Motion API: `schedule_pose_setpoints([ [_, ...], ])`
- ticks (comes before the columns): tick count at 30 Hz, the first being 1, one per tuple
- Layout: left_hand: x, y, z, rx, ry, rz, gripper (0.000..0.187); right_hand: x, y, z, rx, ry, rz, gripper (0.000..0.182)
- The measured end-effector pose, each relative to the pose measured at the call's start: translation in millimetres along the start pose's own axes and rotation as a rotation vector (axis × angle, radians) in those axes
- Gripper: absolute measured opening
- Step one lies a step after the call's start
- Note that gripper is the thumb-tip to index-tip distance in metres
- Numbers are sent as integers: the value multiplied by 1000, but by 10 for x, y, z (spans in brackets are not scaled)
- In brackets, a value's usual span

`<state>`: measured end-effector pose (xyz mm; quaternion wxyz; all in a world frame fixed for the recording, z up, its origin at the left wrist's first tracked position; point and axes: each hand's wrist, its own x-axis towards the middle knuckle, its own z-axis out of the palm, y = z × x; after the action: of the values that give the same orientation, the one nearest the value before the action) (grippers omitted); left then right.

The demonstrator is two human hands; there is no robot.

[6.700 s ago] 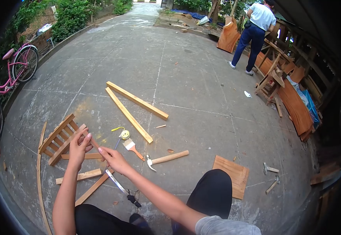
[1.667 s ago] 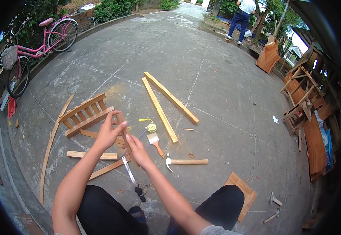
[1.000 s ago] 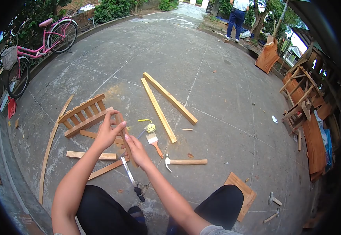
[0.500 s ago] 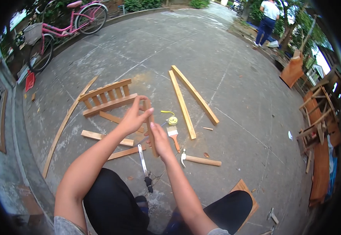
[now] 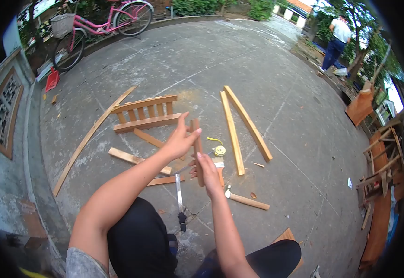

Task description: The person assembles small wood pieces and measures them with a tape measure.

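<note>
A short brown wooden slat (image 5: 197,147) stands tilted up between my hands. My right hand (image 5: 209,173) is closed around its lower part, thumb along the near face and fingers behind. Near the upper end is my left hand (image 5: 181,141), its thumb against the slat and its index finger stretched up and apart. Beyond lies a slatted wooden frame (image 5: 147,121). Right of the slat are a yellow tape measure (image 5: 220,151) and a paintbrush (image 5: 219,169), partly hidden by my right hand. A claw hammer (image 5: 248,201) rests nearby on the concrete.
Two long wooden bars (image 5: 232,134) lie ahead to the right. At left are a long thin strip (image 5: 88,143) and a loose wood piece (image 5: 134,160). A dark-handled metal tool (image 5: 179,199) lies near my knee. A pink bicycle (image 5: 102,28) and a person (image 5: 336,44) are farther off.
My view has shifted, so the scene sits farther right. My left fingers, earlier curled over the slat's top end, have straightened away from it. My right hand keeps its hold.
</note>
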<state>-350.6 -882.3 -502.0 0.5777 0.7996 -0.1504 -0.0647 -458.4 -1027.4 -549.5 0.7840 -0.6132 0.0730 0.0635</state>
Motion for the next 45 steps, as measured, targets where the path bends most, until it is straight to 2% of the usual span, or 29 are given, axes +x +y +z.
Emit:
schedule_pose_setpoints([
  [2,-1,-66,26,-17,53,-11,87,16,24,-2,-4,0,-11,44],
  [8,2,-6,5,21,21,-43,89,1,-3,39,-32,34,-25,40],
  [11,-9,2,64,-74,70,-40,96,-8,-13,35,-32,31,-45,39],
  [14,-31,48,101,-154,50,-134,93,-18,-23,55,-8,59,-60,39],
  [17,-30,88,87,-188,-119,-192,83,-34,-32,110,28,86,-85,40],
  [20,-125,283,75,-177,-72,-210,71,-44,-25,138,37,41,-91,49],
  [23,-139,258,38,-11,-43,-118,69,-7,0,113,-245,235,-268,59],
  [24,-146,229,28,43,-27,-41,67,-64,-140,106,-221,277,-248,64],
  [29,-241,280,46,319,-129,160,65,-99,-396,-82,-308,430,-426,56],
  [31,-309,478,66,388,-197,161,60,-111,-479,-80,-381,466,-516,54],
  [34,-329,548,100,489,-186,190,57,-173,-527,-81,-503,493,-410,49],
  [37,-327,546,105,595,-161,256,56,-202,-524,-99,-496,548,-405,48],
  [45,-371,658,104,644,-176,273,55,-239,-558,-144,-464,587,-452,37],
])
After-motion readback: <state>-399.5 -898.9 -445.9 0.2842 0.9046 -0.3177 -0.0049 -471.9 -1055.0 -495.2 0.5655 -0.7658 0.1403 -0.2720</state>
